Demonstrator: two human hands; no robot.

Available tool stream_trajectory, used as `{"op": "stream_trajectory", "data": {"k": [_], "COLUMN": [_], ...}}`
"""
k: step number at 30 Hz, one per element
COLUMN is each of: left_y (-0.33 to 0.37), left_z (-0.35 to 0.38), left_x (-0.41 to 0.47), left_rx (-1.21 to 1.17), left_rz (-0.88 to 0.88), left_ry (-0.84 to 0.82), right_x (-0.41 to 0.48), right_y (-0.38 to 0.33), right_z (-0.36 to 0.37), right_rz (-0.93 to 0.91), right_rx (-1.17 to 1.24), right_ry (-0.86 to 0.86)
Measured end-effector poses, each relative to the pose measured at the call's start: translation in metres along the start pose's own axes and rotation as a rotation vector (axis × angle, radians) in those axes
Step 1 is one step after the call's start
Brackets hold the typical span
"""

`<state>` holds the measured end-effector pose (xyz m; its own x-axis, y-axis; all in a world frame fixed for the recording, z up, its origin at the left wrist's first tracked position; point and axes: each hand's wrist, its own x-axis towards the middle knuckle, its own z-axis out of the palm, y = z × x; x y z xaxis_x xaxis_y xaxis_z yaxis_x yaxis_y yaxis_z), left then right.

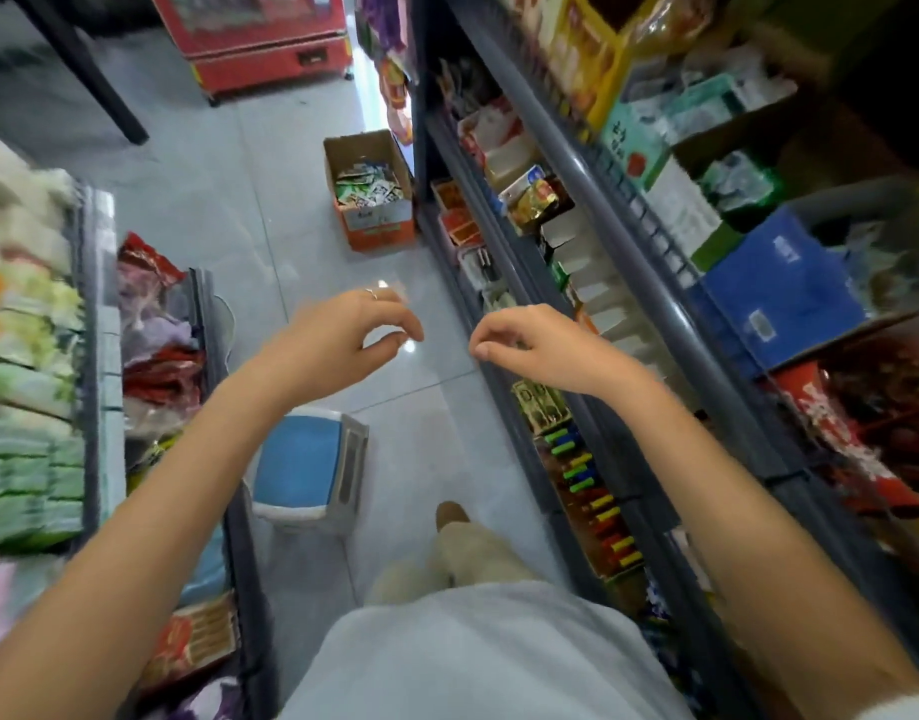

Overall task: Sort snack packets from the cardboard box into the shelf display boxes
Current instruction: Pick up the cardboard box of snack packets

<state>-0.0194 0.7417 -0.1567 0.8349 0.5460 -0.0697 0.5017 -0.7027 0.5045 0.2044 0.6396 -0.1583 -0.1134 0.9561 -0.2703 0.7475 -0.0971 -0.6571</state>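
Hovering above the floor (421, 407), left hand (343, 332) and right hand (530, 348) hang loosely curled, both empty; the cardboard box (379, 228) of snack packets (366, 189) sits well ahead, beside the shelf (577, 163). Jumbled packets could easily land in the wrong display boxes (592, 285)

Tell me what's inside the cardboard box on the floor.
A loose jumble of small snack packets, mostly green and white, lies in the open cardboard box. Whatever sits under that top layer is covered; their print is too blurred to read.
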Motion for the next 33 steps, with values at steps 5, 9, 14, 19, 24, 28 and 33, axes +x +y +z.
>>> {"op": "stream_trajectory", "data": {"k": [5,9,14,19,24,28,33], "left_y": [-0.047,-0.095,-0.169,-0.239,-0.29,-0.329,-0.383], "left_z": [-0.029,-0.055,-0.091,-0.131,-0.165,-0.186,-0.209], "left_x": [0.047,0.079,0.124,0.167,0.219,0.261,0.325], "left_rx": [-0.074,-0.134,-0.126,-0.157,-0.184,-0.216,-0.22], "left_rz": [-0.055,-0.112,-0.157,-0.154,-0.183,-0.195,-0.223], "left_ry": [0.037,0.063,0.09,0.107,0.13,0.143,0.147], "right_x": [0.082,0.152,0.251,0.343,0.418,0.481,0.578], "right_y": [0.004,0.002,-0.008,-0.019,-0.021,-0.01,0.01], "right_z": [-0.034,-0.052,-0.077,-0.103,-0.123,-0.146,-0.178], "right_rz": [-0.026,-0.048,-0.065,-0.034,-0.047,-0.046,-0.056], "right_rx": [0.026,0.03,0.002,0.033,0.03,0.054,0.111], "right_ry": [-0.04,-0.09,-0.101,-0.094,-0.09,-0.085,-0.064]}}
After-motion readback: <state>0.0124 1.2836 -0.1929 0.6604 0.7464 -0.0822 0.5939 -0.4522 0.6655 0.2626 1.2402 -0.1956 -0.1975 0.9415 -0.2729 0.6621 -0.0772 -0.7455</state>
